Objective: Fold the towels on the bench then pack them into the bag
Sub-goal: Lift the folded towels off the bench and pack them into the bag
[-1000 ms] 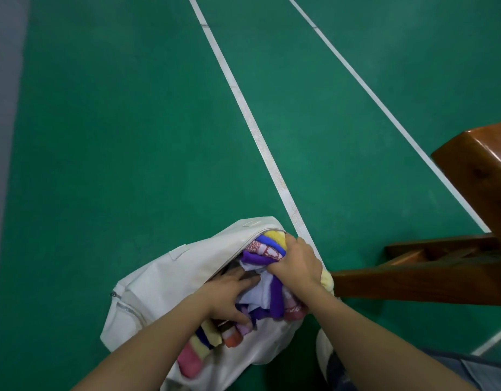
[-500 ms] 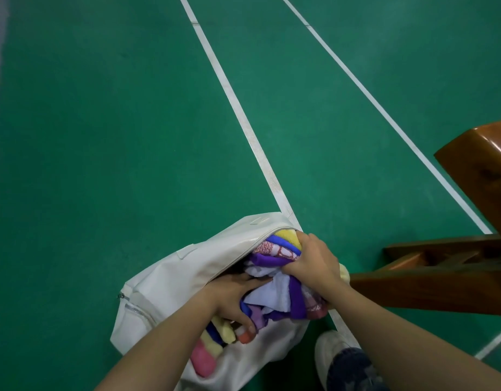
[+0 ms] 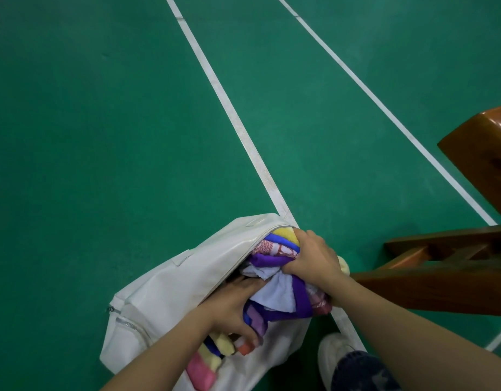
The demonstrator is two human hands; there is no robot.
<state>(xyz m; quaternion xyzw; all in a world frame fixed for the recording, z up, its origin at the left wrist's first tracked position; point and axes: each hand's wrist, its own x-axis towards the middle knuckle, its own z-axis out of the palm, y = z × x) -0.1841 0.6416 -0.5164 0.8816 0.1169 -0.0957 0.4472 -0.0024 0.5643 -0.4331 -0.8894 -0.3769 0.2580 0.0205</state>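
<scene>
A white zip bag (image 3: 170,289) lies open on the green floor at the lower middle. A bundle of folded towels (image 3: 280,292) in purple, pale blue, yellow and pink fills its mouth and sticks out. My right hand (image 3: 314,258) grips the top of the bundle at the bag's far end. My left hand (image 3: 232,309) is partly inside the opening, its fingers curled round the near side of the towels. More towel ends in pink and yellow (image 3: 207,359) show under my left wrist.
A brown wooden bench (image 3: 452,266) stands at the right, its leg close to the bag. White court lines (image 3: 229,108) cross the green floor. My white shoe (image 3: 332,354) and a jeans leg are at the bottom right.
The view has shifted slightly. My right hand has moved a little up along the bundle and my left hand has slid deeper into the bag beside the towels.
</scene>
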